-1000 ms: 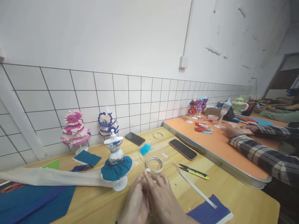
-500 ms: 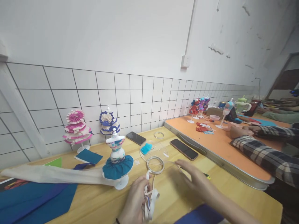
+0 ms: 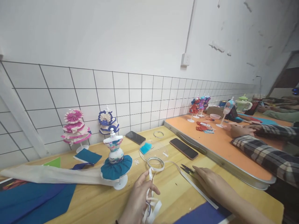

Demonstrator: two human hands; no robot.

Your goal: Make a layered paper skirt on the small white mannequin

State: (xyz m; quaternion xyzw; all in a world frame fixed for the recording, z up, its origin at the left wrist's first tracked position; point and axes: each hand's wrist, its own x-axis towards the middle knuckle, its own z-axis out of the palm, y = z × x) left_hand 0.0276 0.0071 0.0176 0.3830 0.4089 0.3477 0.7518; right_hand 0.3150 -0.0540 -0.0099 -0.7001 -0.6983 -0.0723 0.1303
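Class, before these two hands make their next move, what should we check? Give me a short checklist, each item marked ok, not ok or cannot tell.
1. Left hand holding the white tape: ok.
2. That tape free of loops: not ok; it hangs in loose curls.
3. Right hand over the scissors: ok, with the blades pointing out past the fingers.
4. Scissors firmly gripped: cannot tell; the right hand hides the handles.
5. Long white strip out from under the right hand: cannot tell; it runs right alongside.
6. Dress stand with the teal skirt upright: ok.
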